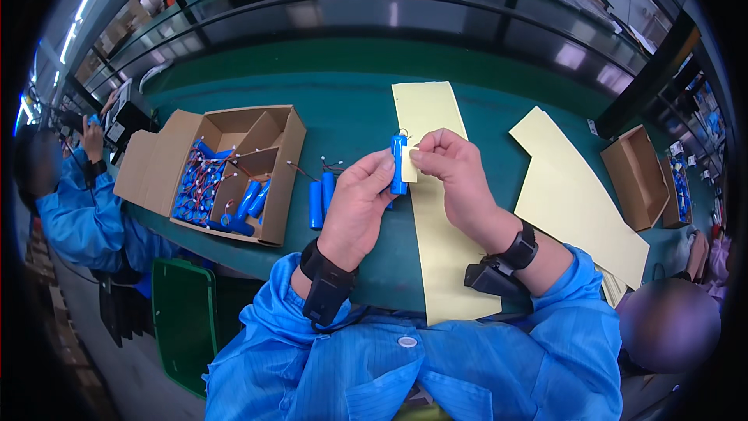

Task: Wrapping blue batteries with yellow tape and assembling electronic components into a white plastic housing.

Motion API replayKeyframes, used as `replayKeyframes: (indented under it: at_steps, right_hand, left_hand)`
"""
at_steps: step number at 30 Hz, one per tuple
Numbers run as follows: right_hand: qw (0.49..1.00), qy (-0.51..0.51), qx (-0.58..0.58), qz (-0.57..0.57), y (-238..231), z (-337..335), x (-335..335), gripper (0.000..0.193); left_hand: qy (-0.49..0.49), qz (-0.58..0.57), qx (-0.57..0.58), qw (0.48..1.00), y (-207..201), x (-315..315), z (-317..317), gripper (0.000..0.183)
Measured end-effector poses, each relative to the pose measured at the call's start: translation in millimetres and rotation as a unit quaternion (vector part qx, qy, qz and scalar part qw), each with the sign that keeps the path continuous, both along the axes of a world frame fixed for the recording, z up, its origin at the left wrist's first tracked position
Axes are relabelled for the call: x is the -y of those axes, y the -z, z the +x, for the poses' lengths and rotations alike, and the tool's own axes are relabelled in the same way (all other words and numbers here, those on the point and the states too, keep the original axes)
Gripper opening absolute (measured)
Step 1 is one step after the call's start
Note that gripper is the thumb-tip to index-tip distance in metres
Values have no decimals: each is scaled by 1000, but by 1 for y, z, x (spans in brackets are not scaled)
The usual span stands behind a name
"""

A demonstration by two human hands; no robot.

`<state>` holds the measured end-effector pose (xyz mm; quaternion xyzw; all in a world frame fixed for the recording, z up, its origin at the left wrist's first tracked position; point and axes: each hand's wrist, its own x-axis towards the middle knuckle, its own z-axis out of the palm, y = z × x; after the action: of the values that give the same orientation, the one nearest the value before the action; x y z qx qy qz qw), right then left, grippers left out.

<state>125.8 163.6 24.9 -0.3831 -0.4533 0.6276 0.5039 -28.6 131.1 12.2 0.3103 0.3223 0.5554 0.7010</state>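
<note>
Upright between the thumb and fingers of my left hand (352, 206) is a blue cylindrical battery (398, 179), with thin wires at its top end. My right hand (461, 179) pinches a small pale-yellow piece of paper (410, 162) and holds it against the battery's right side. Whether the paper sticks there, I cannot tell. Under my right hand lies a long pale-yellow sheet (444, 242) on the green table. More blue batteries (315, 204) with wires stand or lie just left of my left hand, partly hidden by it.
A divided cardboard box (282, 187) at the left holds many wired blue batteries. Further yellow sheets (573, 195) lie at the right, near another open cardboard box (635, 175). A green bin (183, 320) is below the table's left edge. People sit at both sides.
</note>
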Motion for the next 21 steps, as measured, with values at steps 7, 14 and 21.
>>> replayKeyframes:
  at_steps: [7, 14, 21]
  right_hand:
    - [999, 17, 20, 20, 8, -2, 0, 10]
    - [785, 111, 413, 449, -9, 0, -2, 28]
    - [962, -195, 167, 90, -5, 14, -16, 38]
  left_hand:
    - [-31, 22, -165, 986, -13, 6, 10, 31]
    - [-94, 62, -259, 959, -10, 1, 2, 30]
    - [-99, 107, -177, 973, -15, 7, 7, 19]
